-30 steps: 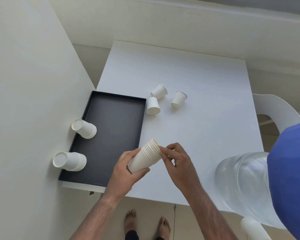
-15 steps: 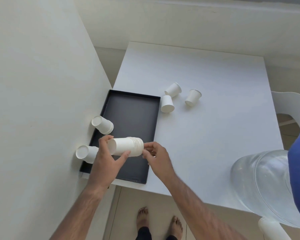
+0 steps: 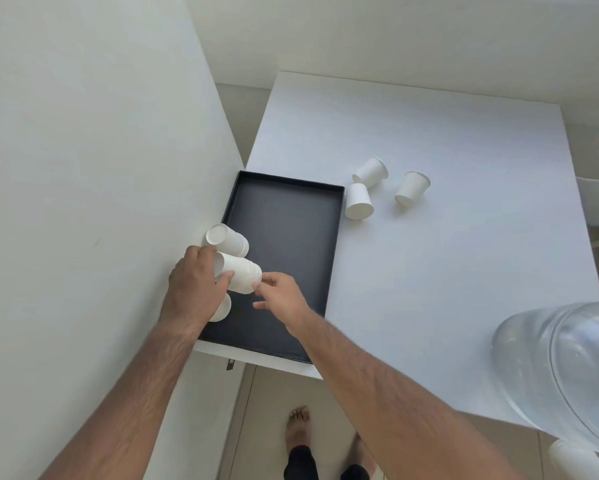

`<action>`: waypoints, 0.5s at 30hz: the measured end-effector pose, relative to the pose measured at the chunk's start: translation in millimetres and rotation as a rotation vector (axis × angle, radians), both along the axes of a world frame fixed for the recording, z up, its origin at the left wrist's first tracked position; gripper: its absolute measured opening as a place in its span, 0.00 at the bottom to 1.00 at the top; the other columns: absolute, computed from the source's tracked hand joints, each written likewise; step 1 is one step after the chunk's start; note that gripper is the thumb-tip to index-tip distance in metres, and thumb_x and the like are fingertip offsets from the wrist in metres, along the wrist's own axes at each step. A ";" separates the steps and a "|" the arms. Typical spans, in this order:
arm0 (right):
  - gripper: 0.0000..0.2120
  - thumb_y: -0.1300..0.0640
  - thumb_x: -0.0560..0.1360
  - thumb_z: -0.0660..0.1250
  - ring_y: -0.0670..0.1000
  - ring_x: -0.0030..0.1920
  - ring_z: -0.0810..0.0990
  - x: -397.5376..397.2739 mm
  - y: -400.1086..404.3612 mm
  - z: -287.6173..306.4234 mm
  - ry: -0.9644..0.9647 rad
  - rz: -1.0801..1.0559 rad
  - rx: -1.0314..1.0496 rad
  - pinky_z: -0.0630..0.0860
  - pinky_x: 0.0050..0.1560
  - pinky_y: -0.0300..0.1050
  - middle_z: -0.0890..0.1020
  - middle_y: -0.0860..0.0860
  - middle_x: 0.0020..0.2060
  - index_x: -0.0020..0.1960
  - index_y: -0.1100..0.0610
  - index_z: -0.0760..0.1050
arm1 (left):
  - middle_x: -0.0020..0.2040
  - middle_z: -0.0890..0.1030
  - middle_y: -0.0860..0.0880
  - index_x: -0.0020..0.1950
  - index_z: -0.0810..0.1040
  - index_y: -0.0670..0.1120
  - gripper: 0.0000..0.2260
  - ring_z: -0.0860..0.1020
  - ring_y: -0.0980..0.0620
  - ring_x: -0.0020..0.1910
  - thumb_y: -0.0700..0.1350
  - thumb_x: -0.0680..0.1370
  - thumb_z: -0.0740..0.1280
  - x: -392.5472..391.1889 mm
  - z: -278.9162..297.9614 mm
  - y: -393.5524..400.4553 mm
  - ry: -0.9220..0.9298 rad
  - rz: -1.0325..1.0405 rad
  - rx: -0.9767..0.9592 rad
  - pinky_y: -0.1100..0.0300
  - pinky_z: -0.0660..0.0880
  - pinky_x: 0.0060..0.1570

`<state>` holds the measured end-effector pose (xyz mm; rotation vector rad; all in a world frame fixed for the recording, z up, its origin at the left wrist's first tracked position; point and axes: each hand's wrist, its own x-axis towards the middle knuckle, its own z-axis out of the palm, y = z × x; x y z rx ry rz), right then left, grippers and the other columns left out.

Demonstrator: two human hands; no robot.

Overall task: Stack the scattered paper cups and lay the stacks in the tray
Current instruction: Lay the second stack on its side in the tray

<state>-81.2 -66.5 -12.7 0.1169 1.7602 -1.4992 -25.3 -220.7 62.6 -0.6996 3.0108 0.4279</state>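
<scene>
Laying a stack down, judging by the pose. Largest first: white rectangular table [image 3: 429,271], then the black rectangular tray [image 3: 291,244] at its left edge against the wall. White paper-cup stack [image 3: 239,277] lies on its side low over the tray's left half, long axis left-right, rims to the right. Left hand [image 3: 195,289] wraps the base end, thumb pressing the wall. Right hand [image 3: 284,299] only fingertips the rim end, fingers loosely spread. Two more stacks sit just above and below it. Left hand is nearer the drop spot. Three loose white cups [image 3: 377,192] remain on the table, closer to the right hand.
</scene>
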 end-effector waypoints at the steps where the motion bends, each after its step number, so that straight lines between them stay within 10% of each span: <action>1: 0.15 0.58 0.81 0.67 0.47 0.50 0.85 -0.5 -4.7 -1.7 -0.013 0.013 0.005 0.86 0.57 0.48 0.84 0.50 0.59 0.67 0.57 0.82 | 0.59 0.78 0.39 0.67 0.78 0.38 0.21 0.80 0.35 0.55 0.47 0.79 0.77 -0.9 -0.4 -1.9 -0.007 0.000 -0.002 0.40 0.77 0.56; 15: 0.15 0.61 0.80 0.64 0.62 0.67 0.80 1.1 -43.7 -4.5 -0.032 0.218 0.092 0.81 0.66 0.61 0.83 0.59 0.64 0.65 0.58 0.81 | 0.55 0.80 0.41 0.63 0.81 0.40 0.15 0.78 0.40 0.53 0.46 0.80 0.75 -11.2 -9.9 -22.8 -0.142 -0.123 -0.227 0.47 0.75 0.58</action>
